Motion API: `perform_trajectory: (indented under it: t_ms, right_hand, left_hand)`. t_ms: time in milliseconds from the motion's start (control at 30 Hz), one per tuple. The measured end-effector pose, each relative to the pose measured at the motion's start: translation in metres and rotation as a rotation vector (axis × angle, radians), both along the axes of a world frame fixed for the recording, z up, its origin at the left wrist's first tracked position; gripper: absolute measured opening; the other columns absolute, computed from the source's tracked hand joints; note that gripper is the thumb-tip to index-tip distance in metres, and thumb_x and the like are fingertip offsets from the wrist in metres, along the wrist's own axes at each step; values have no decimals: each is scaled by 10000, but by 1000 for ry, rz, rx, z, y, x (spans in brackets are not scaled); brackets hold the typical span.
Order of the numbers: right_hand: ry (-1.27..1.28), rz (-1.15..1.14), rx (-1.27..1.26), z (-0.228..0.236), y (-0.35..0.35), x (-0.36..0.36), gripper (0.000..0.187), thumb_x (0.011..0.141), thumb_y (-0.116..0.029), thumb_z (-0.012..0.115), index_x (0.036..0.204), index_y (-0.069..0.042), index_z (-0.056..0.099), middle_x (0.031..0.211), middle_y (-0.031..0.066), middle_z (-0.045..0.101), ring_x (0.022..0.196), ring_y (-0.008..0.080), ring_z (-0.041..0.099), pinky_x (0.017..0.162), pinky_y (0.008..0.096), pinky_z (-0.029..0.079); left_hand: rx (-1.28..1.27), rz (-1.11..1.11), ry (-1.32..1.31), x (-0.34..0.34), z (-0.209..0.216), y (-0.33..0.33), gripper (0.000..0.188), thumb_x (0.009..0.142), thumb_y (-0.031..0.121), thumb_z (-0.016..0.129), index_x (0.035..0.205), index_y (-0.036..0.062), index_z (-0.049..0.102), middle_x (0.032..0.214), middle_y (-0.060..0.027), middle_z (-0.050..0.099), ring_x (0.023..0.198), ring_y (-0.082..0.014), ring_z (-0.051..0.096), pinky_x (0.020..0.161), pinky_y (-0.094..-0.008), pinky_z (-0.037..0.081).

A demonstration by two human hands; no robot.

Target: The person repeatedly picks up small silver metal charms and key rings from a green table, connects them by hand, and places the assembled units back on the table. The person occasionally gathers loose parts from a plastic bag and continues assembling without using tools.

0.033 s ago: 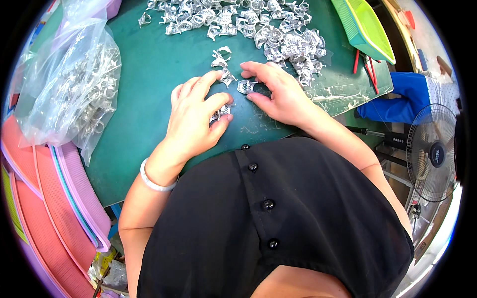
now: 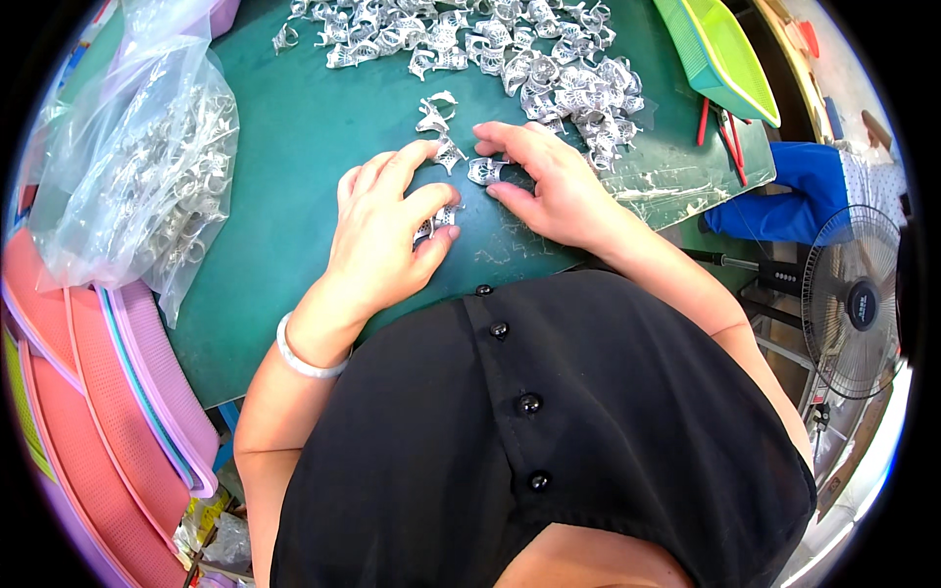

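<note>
On the green bench [image 2: 279, 137], the left hand [image 2: 384, 223] pinches a silver openwork metal piece [image 2: 445, 218], the right hand [image 2: 557, 191] a matching piece [image 2: 484, 171]; a silver heap [image 2: 578, 93] lies beyond, a clear plastic bag [image 2: 127, 186] leftward.

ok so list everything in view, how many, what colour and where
table: one, green, centre
metal pieces: many, silver, mostly heaped across table's far side
bag: one, clear, left, holding metal pieces
stacked baskets: several, pink and purple, lower left
basket: one, green, upper right
hand tool: at least one, red-handled, table's right edge
fan: one, black, right
trousers: one pair, blue, on another person, right
bracelet: one, white, left wrist
shirt: one, black, on wearer
left hand, right hand: one each, bare, around metal pieces
</note>
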State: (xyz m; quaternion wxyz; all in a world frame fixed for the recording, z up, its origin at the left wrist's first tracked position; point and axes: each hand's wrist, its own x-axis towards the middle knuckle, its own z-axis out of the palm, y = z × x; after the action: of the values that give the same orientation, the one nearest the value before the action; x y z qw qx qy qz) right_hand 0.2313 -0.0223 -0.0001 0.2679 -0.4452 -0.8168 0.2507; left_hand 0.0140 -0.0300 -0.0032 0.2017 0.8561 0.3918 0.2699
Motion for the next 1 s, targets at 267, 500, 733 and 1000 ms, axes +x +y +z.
perform_trajectory:
  t_ms: [267,500,733,1000]
  right_hand:
    - [11,-5,-8,0,-1,0,492,748,-27,661,1212,-24,498,1012,116,609,943,281,564,828,369,461]
    - [-50,-9,105,10,12,-4,459,756,-116,656,1183,-17,519,1019,131,597,934,290,551,817,384,456]
    - [-119,-69,256,4,42,-27,213,757,-114,678,950,-38,630,828,91,634,779,274,614,683,371,492]
    - [-113,-181,134,1,57,-40,122,789,-112,649,890,-44,652,737,78,645,628,177,602,594,306,486]
  left_hand:
    - [15,-10,-17,-2,-2,-1,265,642,113,730,893,121,648,1118,-80,558,1063,-280,503,893,-430,344]
    - [-32,-36,2,-2,2,-1,288,643,92,729,915,102,635,1085,-71,571,1034,-269,517,907,-420,348]
    - [0,-33,-32,0,-4,-1,282,647,80,720,914,102,632,1034,-27,611,1004,-254,534,889,-415,366]
    - [25,5,-31,-3,-1,-5,268,649,76,719,900,90,627,1028,-42,615,978,-260,535,875,-409,373]
